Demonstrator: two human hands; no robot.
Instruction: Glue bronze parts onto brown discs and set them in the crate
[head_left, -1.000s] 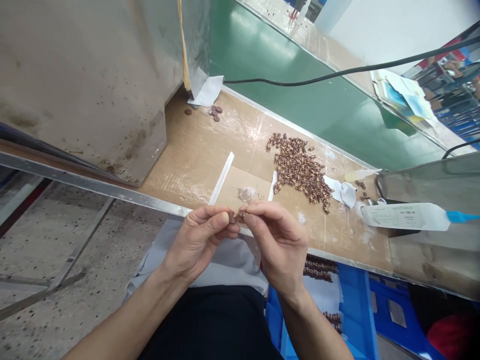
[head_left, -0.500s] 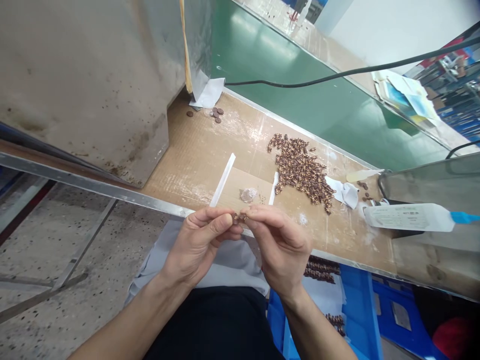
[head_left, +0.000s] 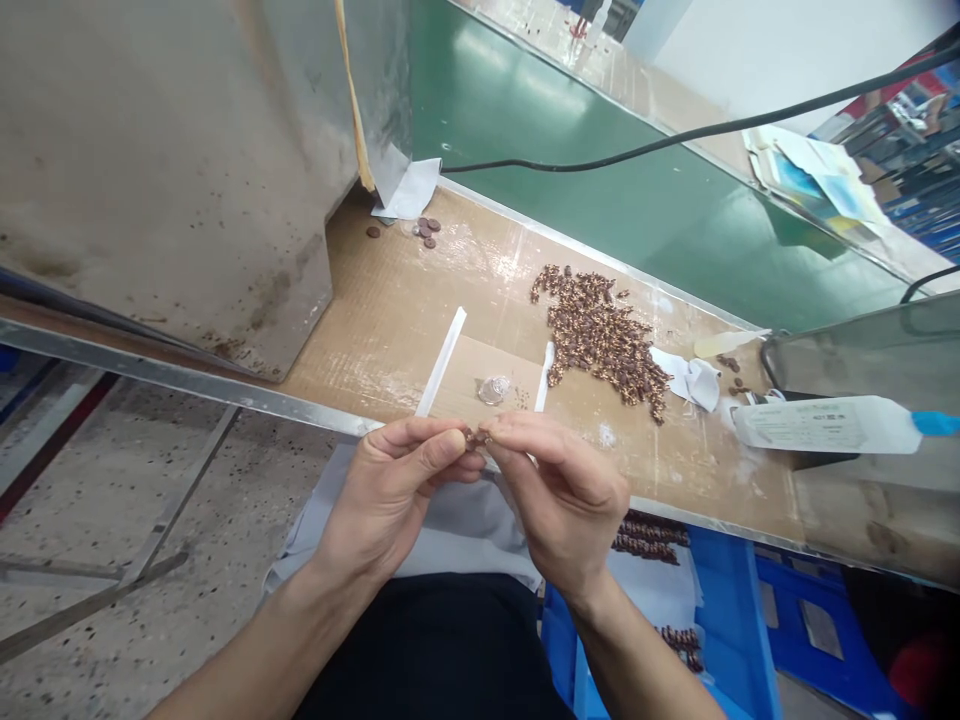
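Observation:
My left hand (head_left: 394,490) and my right hand (head_left: 566,490) meet fingertip to fingertip just above the table's near edge. Between them is a small brown and copper-coloured part (head_left: 477,437), pinched from both sides. Fingers cover most of it, so its exact kind is hidden. Just beyond the fingertips, a small clear round dish (head_left: 493,389) sits on a piece of cardboard between two white strips. Tiny specks (head_left: 523,394) lie beside the dish. To its right spreads a large heap of small brown and copper-coloured parts (head_left: 604,340).
A white bottle with a blue tip (head_left: 829,424) lies at the right near a crumpled white cloth (head_left: 697,382). Brown discs (head_left: 426,228) lie at the back left beside a metal box (head_left: 172,180). A black cable (head_left: 600,160) crosses above. Below right, a blue tray (head_left: 731,610) holds rows of parts.
The view has shifted slightly. Both hands keep their pinch on the small part, with almost no visible movement of the fingers.

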